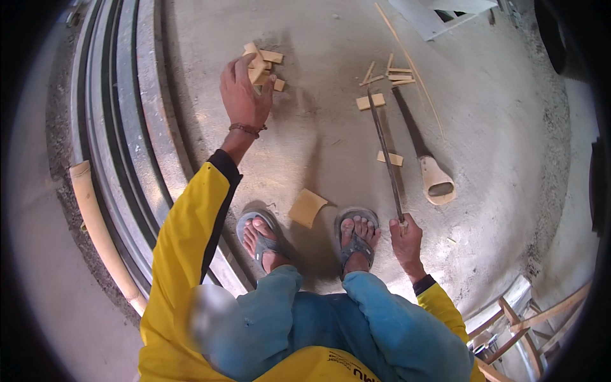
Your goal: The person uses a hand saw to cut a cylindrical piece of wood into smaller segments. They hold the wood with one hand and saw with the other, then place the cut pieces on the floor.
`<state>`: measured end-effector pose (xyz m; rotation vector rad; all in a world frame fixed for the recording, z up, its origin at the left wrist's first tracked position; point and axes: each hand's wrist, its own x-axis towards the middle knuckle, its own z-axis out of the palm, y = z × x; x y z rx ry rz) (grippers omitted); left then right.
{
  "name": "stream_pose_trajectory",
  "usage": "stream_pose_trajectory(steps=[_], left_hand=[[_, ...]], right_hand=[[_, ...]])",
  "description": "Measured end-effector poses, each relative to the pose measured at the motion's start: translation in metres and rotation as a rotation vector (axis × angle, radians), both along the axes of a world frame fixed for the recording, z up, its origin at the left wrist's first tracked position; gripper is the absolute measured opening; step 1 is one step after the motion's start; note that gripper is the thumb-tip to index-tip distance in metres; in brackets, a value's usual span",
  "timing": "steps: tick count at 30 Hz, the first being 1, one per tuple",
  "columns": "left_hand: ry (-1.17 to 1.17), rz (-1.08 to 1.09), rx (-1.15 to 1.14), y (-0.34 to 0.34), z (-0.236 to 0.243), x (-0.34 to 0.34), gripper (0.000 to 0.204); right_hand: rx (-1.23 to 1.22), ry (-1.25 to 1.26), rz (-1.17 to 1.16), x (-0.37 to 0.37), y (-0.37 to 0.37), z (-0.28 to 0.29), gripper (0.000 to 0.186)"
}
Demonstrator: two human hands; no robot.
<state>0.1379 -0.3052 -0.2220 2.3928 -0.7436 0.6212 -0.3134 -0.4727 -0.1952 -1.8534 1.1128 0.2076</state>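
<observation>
At the far left-centre, my left hand (247, 99) curls its fingers and thumb around a pale bamboo piece (257, 61) on top of a small pile. More short bamboo pieces (272, 56) lie under and beside it. My right hand (407, 240) is closed on the near end of a long, narrow, dark metal blade (384, 143), which points away from me; its handle is hidden in the fist. The blade passes over a flat bamboo piece (370, 102) and another small piece (390, 158). A wider, curved bamboo piece (307, 208) lies between my feet.
Right of the blade lies a handsaw (435, 175) with a pale handle. Thin bamboo strips (400, 74) and a long sliver (410, 60) are beyond it. Long metal beams (143, 95) and a bamboo pole (102, 232) line the left. A wooden frame (525, 328) stands at lower right.
</observation>
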Motion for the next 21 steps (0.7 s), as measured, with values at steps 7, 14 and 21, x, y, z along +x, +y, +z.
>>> stream_pose_trajectory(steps=[7,14,21], left_hand=[[0.395,-0.521,0.206,-0.086,-0.018,-0.052,0.027],[0.3,-0.647,0.316,-0.135,-0.043,-0.078,0.015],[0.581,-0.525,0.207,-0.129,-0.032,-0.086,0.022]], right_hand=[[0.152,-0.136,-0.318,0.001,0.002,0.006,0.029],[0.154,-0.209,-0.411,0.008,-0.007,0.006,0.027],[0.043,-0.107,-0.216,-0.007,-0.012,-0.004,0.034]])
